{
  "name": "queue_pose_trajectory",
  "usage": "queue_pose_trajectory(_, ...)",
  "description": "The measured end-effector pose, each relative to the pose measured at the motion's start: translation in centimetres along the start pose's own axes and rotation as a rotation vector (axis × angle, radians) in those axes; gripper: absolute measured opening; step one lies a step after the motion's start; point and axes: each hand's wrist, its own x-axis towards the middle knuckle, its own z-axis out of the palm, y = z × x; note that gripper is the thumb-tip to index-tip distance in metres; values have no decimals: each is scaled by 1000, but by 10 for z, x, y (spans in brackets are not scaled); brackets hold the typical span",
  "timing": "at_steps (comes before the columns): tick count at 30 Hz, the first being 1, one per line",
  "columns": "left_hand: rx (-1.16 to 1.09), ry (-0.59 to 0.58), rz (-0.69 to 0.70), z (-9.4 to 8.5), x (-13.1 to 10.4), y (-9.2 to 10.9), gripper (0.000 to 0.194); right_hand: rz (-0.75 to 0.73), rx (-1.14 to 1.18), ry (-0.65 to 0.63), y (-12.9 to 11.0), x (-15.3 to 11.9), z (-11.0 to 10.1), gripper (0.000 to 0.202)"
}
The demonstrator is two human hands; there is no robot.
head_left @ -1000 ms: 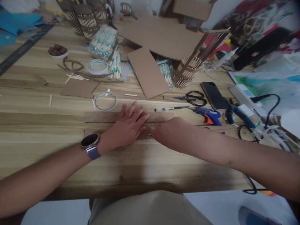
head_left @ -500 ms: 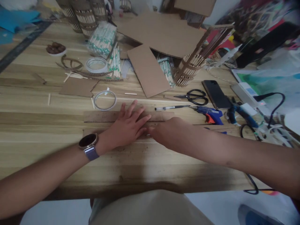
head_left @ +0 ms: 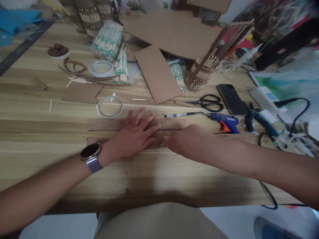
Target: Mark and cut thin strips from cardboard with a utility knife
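Observation:
Two long cardboard strips lie side by side across the table; the upper strip (head_left: 107,124) and the lower strip (head_left: 156,142) are both partly covered by my hands. My left hand (head_left: 137,134) rests flat over them with its fingers spread, a watch (head_left: 91,151) on its wrist. Just to its right, my right hand (head_left: 178,137) is closed at the lower strip. A small pale bit of something shows at its fingertips, too small to name. Above the strips lie a tape roll (head_left: 111,107) and a pen (head_left: 184,114).
Scissors (head_left: 208,102), a blue glue gun (head_left: 225,121), a phone (head_left: 232,99) and pliers (head_left: 259,122) lie to the right. Behind are a cardboard piece (head_left: 159,74), wrapped sticks (head_left: 108,39), a stick-and-cardboard holder (head_left: 201,73) and a bowl of brown fruit (head_left: 58,51).
My right hand has slid slightly to the right along the lower strip, widening its gap from my left hand. My left hand stays flat in nearly the same place.

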Motion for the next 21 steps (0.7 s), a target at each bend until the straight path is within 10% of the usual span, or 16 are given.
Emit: queue_pose_trajectory(21, -42, 12, 9, 1, -1, -2, 41, 143, 16, -55, 21, -32, 15, 38)
